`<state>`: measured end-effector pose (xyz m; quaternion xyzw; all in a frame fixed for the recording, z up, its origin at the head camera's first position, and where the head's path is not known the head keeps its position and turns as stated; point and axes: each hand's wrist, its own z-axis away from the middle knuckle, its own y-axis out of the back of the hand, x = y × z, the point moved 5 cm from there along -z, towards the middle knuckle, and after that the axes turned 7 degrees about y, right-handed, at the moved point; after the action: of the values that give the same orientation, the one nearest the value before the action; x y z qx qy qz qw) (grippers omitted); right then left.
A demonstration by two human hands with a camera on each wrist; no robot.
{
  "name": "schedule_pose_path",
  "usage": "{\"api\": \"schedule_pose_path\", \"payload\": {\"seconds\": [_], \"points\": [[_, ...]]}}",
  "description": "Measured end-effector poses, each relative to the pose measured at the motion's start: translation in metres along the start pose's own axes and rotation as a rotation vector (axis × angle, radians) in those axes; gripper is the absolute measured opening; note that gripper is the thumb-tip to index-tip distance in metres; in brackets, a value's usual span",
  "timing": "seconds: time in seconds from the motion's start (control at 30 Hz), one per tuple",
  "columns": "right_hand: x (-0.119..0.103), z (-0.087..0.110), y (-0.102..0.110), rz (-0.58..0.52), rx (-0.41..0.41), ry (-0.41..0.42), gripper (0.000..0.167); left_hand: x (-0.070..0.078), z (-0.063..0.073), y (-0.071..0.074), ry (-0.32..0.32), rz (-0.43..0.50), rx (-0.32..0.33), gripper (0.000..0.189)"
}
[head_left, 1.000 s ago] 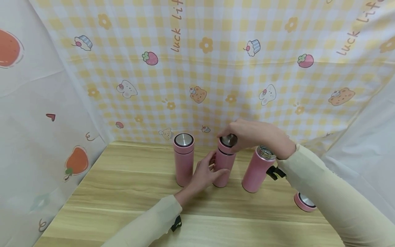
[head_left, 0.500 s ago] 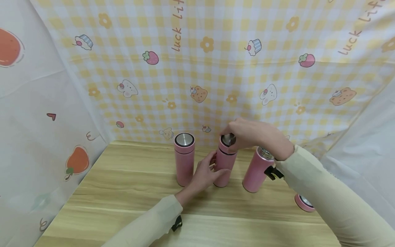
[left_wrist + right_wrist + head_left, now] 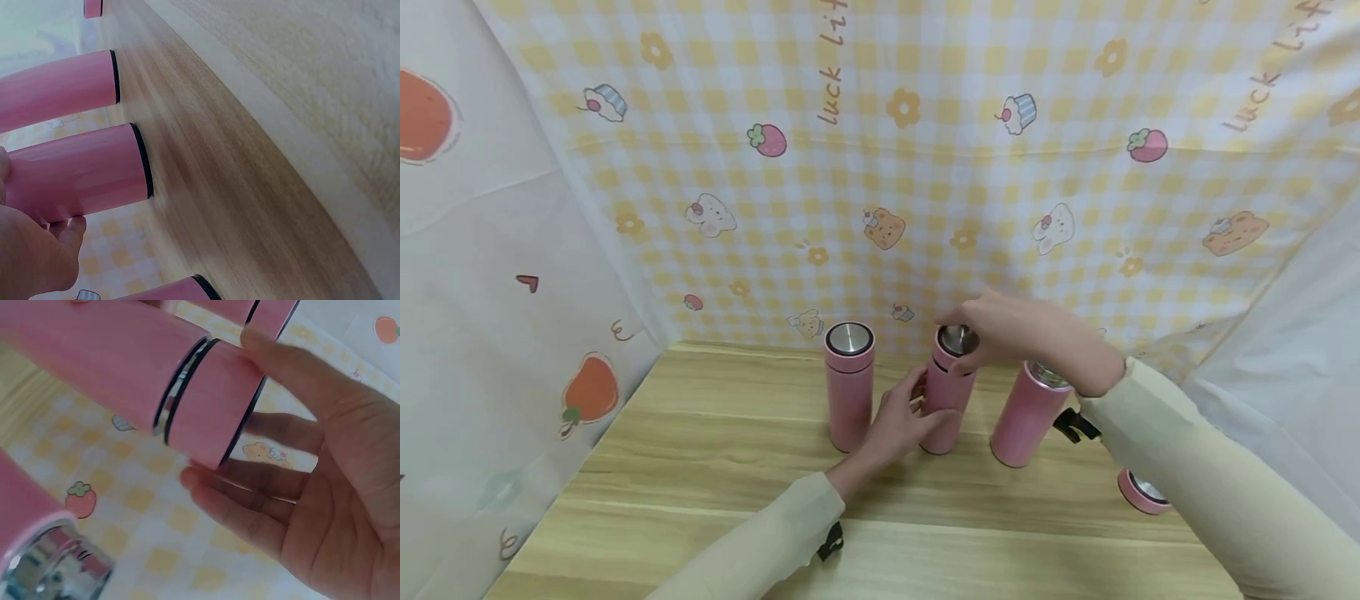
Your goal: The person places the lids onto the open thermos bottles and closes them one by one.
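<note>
My left hand (image 3: 898, 425) grips the body of the middle pink thermos (image 3: 950, 396), which stands upright; the left wrist view shows thumb and fingers around it. My right hand (image 3: 1026, 333) arches over the top, thumb and fingertips at opposite sides of its steel-topped pink lid (image 3: 215, 403). A narrow gap with shiny metal thread shows between lid and body in the right wrist view. To the right is a second thermos (image 3: 1026, 417) without its lid, its metal neck (image 3: 59, 565) bare. On the left stands a third thermos (image 3: 851, 404) with its lid on.
A loose pink lid (image 3: 1142, 493) lies on the wooden table (image 3: 722, 467) at the right, partly behind the right sleeve (image 3: 1210, 467). A yellow checked cloth (image 3: 760, 200) hangs close behind the bottles. White printed cloth (image 3: 482, 333) closes off the left side.
The right hand's fingers have loosened and shifted around the lid, with the wrist moving slightly right. The left hand and the bottles stay nearly in place.
</note>
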<state>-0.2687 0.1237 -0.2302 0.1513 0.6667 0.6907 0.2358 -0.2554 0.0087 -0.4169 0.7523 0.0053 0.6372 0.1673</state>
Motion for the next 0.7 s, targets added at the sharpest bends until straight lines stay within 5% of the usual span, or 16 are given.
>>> {"api": "schedule_pose_path", "payload": {"seconds": [0.13, 0.33, 0.7], "points": [[0.001, 0.007, -0.001, -0.048, 0.016, 0.085, 0.066, 0.0, -0.001, 0.0, -0.006, -0.003, 0.001, 0.063], [0.004, 0.012, -0.003, -0.086, 0.015, 0.183, 0.055, 0.0, -0.003, -0.001, -0.028, 0.0, 0.004, 0.063], [0.003, 0.009, -0.003, -0.054, 0.013, 0.162, 0.05, -0.003, -0.002, -0.002, -0.014, -0.003, 0.0, 0.065]]}}
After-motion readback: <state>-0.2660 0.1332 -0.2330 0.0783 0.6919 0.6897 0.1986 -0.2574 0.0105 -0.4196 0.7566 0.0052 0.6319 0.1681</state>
